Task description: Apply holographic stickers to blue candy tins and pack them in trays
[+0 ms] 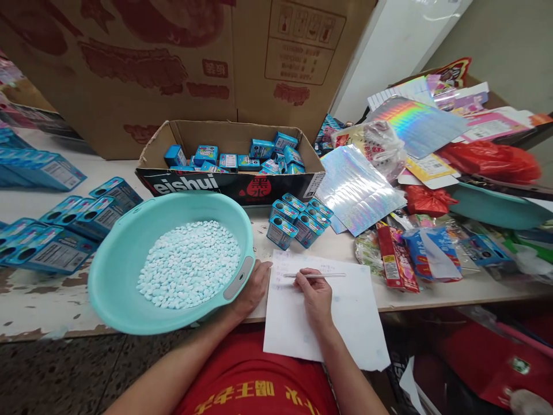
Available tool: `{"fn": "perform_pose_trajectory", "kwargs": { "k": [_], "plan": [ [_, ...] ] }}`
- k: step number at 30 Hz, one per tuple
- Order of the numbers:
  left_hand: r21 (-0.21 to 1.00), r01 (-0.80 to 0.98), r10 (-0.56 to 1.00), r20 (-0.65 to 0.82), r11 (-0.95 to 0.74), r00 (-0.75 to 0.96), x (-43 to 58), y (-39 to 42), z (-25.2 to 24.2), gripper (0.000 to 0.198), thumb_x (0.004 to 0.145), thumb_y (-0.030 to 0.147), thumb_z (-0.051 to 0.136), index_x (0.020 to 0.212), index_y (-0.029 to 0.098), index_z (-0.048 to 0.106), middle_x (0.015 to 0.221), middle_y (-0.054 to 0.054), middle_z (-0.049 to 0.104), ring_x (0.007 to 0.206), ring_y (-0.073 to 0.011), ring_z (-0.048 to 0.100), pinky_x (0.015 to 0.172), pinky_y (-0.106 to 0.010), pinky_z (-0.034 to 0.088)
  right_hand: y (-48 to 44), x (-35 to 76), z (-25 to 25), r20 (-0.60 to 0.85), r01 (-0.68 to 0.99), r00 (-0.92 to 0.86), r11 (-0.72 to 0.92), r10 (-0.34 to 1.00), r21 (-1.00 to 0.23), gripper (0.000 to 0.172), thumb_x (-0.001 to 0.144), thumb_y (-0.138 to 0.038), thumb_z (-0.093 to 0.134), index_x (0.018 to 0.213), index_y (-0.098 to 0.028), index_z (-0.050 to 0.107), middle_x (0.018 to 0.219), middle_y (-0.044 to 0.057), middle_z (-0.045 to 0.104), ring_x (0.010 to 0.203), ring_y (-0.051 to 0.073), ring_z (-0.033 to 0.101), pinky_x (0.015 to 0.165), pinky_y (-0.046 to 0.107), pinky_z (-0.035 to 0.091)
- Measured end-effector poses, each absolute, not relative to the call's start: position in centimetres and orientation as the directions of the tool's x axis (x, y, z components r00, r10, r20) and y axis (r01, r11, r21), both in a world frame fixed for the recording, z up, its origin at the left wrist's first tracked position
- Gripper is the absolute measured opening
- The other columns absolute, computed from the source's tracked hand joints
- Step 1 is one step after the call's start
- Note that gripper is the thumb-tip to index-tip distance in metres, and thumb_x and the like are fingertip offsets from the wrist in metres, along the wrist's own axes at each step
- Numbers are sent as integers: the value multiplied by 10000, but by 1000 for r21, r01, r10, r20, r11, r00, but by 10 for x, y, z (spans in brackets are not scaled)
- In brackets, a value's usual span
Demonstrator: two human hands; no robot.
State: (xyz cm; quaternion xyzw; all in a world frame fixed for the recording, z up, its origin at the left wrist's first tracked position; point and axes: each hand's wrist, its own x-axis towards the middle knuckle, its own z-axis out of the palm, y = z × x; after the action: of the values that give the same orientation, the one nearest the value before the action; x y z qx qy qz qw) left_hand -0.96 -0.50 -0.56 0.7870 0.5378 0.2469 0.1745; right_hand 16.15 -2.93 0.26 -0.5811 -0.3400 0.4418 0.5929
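Note:
My right hand [317, 297] is closed around a slim clear pen [330, 275], its tip over the left side of a white sheet of paper [349, 323]. Faint handwritten lines show near the top of the sheet, which overhangs the table's front edge. Between the bowl and the paper, my left hand [254, 291] rests with curled fingers by the sheet's left edge; whatever they grip, if anything, is hidden. A turquoise plastic bowl [112, 276] on the left holds many small pale-blue and white candies [190, 262].
Behind the bowl, an open cardboard box [233, 187] contains blue candy boxes. More small blue boxes stand right of centre [298, 219] and at the left [56, 248]. Silvery holographic sheets [363, 190] and snack packs [395, 259] crowd the right. A tall carton [242, 69] stands behind.

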Motion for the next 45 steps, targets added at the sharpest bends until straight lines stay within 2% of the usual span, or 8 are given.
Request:
{"fn": "perform_pose_trajectory", "kwargs": {
  "k": [5, 14, 21, 26, 34, 37, 41, 45],
  "plan": [
    [670, 603, 898, 265, -433, 351, 3, -25, 11, 327, 913, 368, 433, 1156, 179, 547, 1022, -76, 622, 958, -191, 575, 825, -297, 455, -34, 165, 13, -109, -144, 268, -72, 957, -987, 230, 571, -316, 802, 697, -202, 646, 661, -15, 649, 611, 127, 579, 609, 259, 472],
    [882, 453, 833, -149, -132, 533, 2, -55, 64, 303, 926, 381, 364, 828, 204, 589, 770, 6, 637, 706, -131, 556, 638, -221, 381, -68, 165, 54, 3, -15, 33, 4, 999, -1000, 132, 666, -312, 740, 628, -222, 651, 620, -2, 602, 615, 152, 544, 595, 280, 433],
    [841, 515, 805, -187, -165, 564, -13, -68, 75, 311, 912, 393, 345, 781, 209, 558, 720, -5, 597, 654, -144, 516, 614, -247, 331, -100, 180, 63, -12, -40, 297, 0, 955, -999, 214, 689, -373, 730, 590, -224, 613, 564, -21, 522, 553, 127, 475, 537, 258, 394],
    [890, 424, 752, -393, 167, 530, -30, -66, 69, 320, 893, 426, 364, 788, 188, 550, 608, 31, 504, 550, -101, 448, 539, -219, 330, -97, 232, 70, -1, -81, 592, 58, 806, -995, 265, 604, -421, 792, 636, -214, 630, 598, -32, 537, 557, 99, 500, 555, 235, 418],
    [787, 27, 665, -538, 616, 517, -33, -70, 47, 373, 745, 498, 587, 919, 180, 496, 616, 67, 453, 453, -50, 355, 374, -168, 195, -89, 208, 57, -259, -359, 526, -65, 810, -931, 315, 545, -418, 827, 717, -209, 668, 681, -33, 586, 550, 80, 538, 541, 225, 457],
    [828, 66, 740, -531, 557, 413, -33, -65, 46, 294, 762, 452, 580, 797, 181, 472, 588, 76, 381, 502, -58, 340, 428, -167, 239, -76, 190, 48, -262, -391, 495, -56, 829, -919, 318, 578, -436, 806, 762, -207, 684, 728, -8, 629, 589, 99, 558, 570, 252, 471],
    [898, 385, 870, -353, 212, 344, -34, -56, 43, 218, 863, 373, 445, 771, 181, 491, 657, 42, 475, 645, -98, 450, 625, -212, 380, -52, 176, 37, -181, -292, 437, -51, 881, -955, 299, 674, -455, 738, 792, -187, 681, 686, 1, 627, 624, 120, 564, 633, 285, 471],
    [677, 695, 871, -165, -241, 463, -34, -51, 33, 260, 911, 201, 305, 922, 188, 565, 804, -25, 599, 759, -153, 545, 704, -261, 409, -31, 168, 28, -125, -158, 391, -67, 912, -985, 319, 706, -476, 699, 804, -175, 669, 667, 1, 627, 636, 129, 567, 669, 291, 464]
  ]
}}
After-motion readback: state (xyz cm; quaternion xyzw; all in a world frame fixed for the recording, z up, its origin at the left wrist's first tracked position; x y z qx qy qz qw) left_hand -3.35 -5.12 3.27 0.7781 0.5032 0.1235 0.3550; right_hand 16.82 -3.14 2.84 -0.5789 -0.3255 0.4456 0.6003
